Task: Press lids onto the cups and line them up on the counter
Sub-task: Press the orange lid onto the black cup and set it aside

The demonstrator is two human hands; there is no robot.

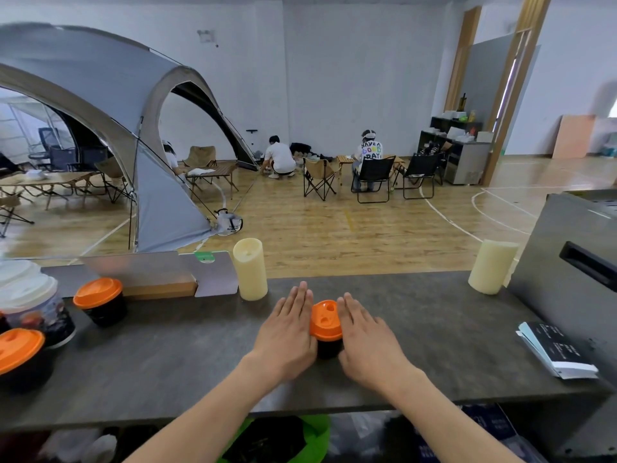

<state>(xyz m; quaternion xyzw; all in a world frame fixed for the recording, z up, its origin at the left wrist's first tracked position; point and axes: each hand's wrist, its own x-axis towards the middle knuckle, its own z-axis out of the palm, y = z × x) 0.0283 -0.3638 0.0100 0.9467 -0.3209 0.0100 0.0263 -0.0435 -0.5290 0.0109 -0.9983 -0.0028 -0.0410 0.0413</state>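
A black cup with an orange lid [325,320] stands in the middle of the dark grey counter [187,369]. My left hand [287,332] lies flat against its left side, fingers straight and pointing away from me. My right hand [367,339] lies the same way against its right side. Both hands flank the cup and touch it at the lid's edge. Two more lidded black cups stand at the left: one further back [100,300], one at the frame's edge [20,355].
A stack of white lids on a patterned cup [30,295] is at far left. Two cream candles [250,269] [490,265] stand along the counter's back edge. A grey machine [574,262] and a booklet [554,349] are at the right.
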